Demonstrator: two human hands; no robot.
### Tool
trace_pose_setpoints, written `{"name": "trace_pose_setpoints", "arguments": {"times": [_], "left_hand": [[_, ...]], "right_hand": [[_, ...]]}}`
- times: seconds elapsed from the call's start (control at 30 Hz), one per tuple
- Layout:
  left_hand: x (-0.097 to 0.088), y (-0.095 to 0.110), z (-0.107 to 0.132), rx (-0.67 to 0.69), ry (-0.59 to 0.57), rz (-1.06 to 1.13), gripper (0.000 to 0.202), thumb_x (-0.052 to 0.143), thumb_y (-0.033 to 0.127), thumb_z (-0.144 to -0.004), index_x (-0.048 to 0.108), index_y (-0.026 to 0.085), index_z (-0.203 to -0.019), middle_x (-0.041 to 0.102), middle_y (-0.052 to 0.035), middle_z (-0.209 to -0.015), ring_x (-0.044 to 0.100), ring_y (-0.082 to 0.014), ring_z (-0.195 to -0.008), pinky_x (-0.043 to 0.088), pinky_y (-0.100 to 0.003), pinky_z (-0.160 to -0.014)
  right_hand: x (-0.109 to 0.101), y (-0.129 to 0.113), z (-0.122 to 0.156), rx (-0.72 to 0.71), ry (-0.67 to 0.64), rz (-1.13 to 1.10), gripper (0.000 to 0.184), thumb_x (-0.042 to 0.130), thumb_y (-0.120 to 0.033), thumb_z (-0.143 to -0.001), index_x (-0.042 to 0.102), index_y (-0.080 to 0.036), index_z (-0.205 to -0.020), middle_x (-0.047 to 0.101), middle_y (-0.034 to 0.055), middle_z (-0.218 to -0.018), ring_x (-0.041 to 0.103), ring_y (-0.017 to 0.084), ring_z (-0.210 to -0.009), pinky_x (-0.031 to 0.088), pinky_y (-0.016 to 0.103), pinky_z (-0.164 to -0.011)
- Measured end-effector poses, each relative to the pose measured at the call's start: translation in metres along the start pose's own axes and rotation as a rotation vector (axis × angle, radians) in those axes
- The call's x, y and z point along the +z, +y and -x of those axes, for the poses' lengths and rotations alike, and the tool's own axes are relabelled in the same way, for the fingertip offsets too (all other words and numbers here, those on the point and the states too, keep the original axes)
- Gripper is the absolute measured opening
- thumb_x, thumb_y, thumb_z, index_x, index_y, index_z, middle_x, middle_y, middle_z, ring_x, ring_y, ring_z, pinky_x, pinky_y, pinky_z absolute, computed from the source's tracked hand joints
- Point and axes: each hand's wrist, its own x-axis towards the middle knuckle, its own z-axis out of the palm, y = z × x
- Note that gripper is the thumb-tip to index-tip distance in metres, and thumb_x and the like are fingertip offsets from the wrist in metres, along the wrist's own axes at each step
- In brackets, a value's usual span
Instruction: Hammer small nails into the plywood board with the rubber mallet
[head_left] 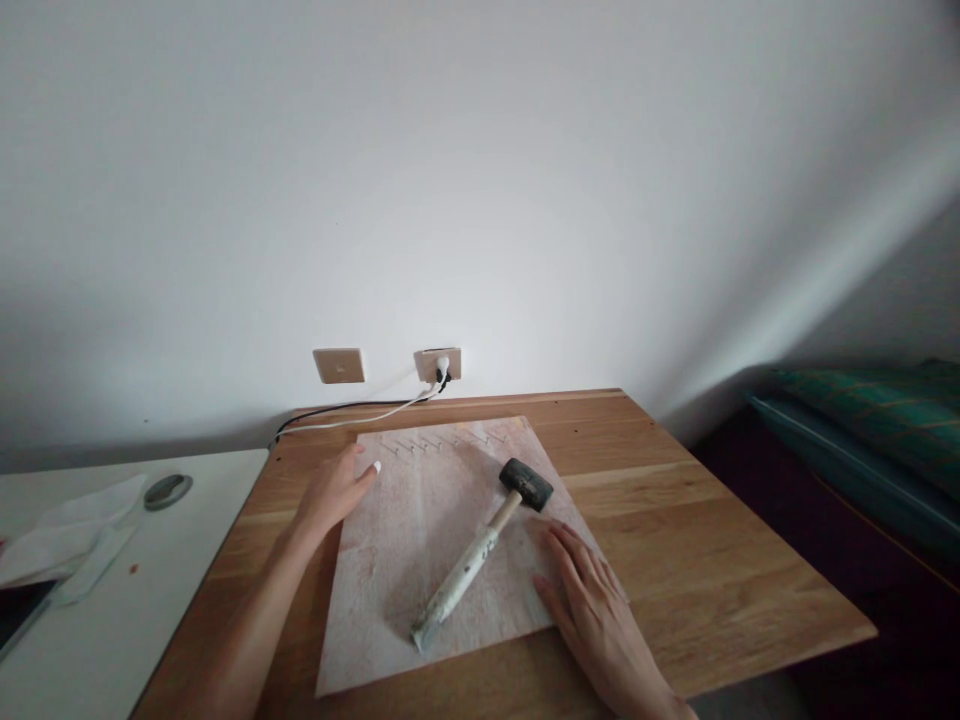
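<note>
A pale board lies on a wooden table. A row of small nails stands along the board's far edge. A hammer with a black head and a worn pale handle lies diagonally on the board. My left hand rests flat on the board's left edge, fingers stretched toward the nails. My right hand lies flat on the board's near right corner, fingers apart, just right of the hammer handle. Neither hand holds anything.
A white desk adjoins the table at left, with folded paper, a round metal lid and a dark device at its edge. Wall sockets with plugged cables are behind. A green-covered bed stands at right.
</note>
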Motion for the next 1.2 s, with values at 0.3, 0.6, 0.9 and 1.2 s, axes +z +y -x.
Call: {"name": "trace_pose_setpoints", "arguments": {"times": [0.3, 0.6, 0.9, 1.2], "left_hand": [[0.050, 0.065, -0.001, 0.113, -0.069, 0.184, 0.022, 0.073, 0.030, -0.082, 0.073, 0.023, -0.104, 0.079, -0.0067, -0.087, 0.076, -0.0265, -0.086, 0.054, -0.030, -0.077], [0.145, 0.175, -0.022, 0.190, -0.219, 0.421, 0.017, 0.066, 0.017, -0.082, 0.074, 0.017, -0.097, 0.076, -0.0054, -0.080, 0.074, -0.0222, -0.084, 0.054, -0.028, -0.075], [0.170, 0.199, -0.045, 0.290, -0.157, 0.502, 0.025, 0.069, 0.009, -0.078, 0.073, 0.020, -0.100, 0.073, -0.0058, -0.098, 0.070, -0.0207, -0.092, 0.056, -0.032, -0.084], [0.121, 0.105, -0.002, 0.284, 0.060, 0.400, 0.037, 0.059, -0.002, -0.073, 0.072, 0.023, -0.098, 0.061, -0.0002, -0.084, 0.061, -0.0181, -0.078, 0.050, -0.031, -0.079]], "right_hand": [[-0.011, 0.098, 0.041, 0.135, -0.041, 0.213, 0.050, 0.036, -0.041, -0.109, 0.055, -0.025, -0.153, 0.050, 0.0124, -0.164, 0.032, 0.037, -0.159, 0.038, 0.065, -0.121], [-0.040, 0.230, 0.074, 0.407, -0.069, 0.368, 0.051, 0.033, -0.028, -0.100, 0.077, -0.028, -0.125, 0.058, 0.0140, -0.155, 0.028, 0.044, -0.158, 0.036, 0.076, -0.113], [-0.062, 0.250, 0.041, 0.575, 0.109, 0.274, 0.056, 0.031, -0.052, -0.102, 0.066, -0.023, -0.134, 0.061, 0.0203, -0.146, 0.051, 0.046, -0.140, 0.048, 0.071, -0.102], [-0.030, 0.100, 0.009, 0.256, 0.343, 0.052, 0.022, 0.045, -0.035, -0.108, 0.063, -0.024, -0.114, 0.068, 0.0104, -0.106, 0.072, 0.024, -0.092, 0.062, 0.036, -0.083]]}}
